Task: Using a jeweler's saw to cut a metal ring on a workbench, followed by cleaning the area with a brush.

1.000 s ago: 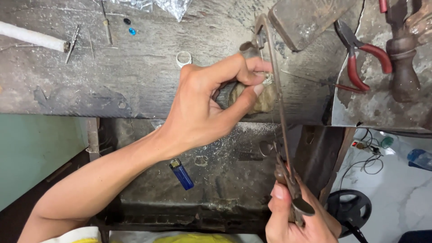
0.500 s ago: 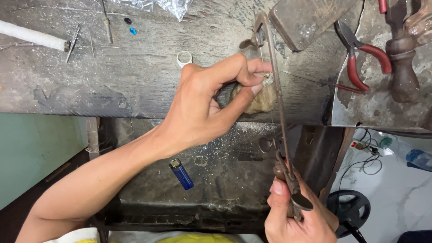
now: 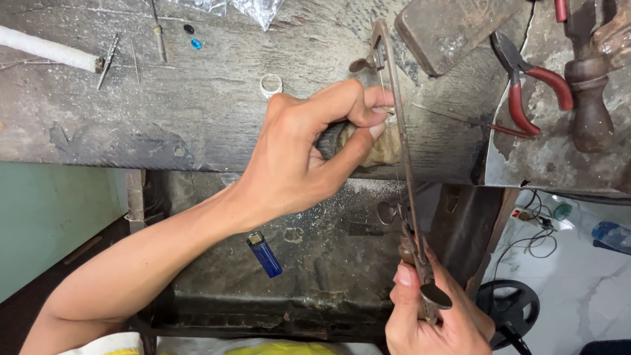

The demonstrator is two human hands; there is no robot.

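Saw frame runs lengthwise away from the body, right hand clenching its handle, left hand pinching a small workpiece against the blade.

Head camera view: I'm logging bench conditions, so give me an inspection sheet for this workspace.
Surface: worn, scratched dark bench, with metal dust on the lower tray.
Job's things: saw frame stands across the bench edge; a small piece, too small to identify, is pinched on the bench pin.
Clutter: red-handled pliers, metal ring, blue lighter, white rod, blue stones, metal block.
Grippers: left hand pinches the piece; right hand grips the saw handle.
Cables: wires on the floor.
Surroundings: pale marbled floor, stool base.
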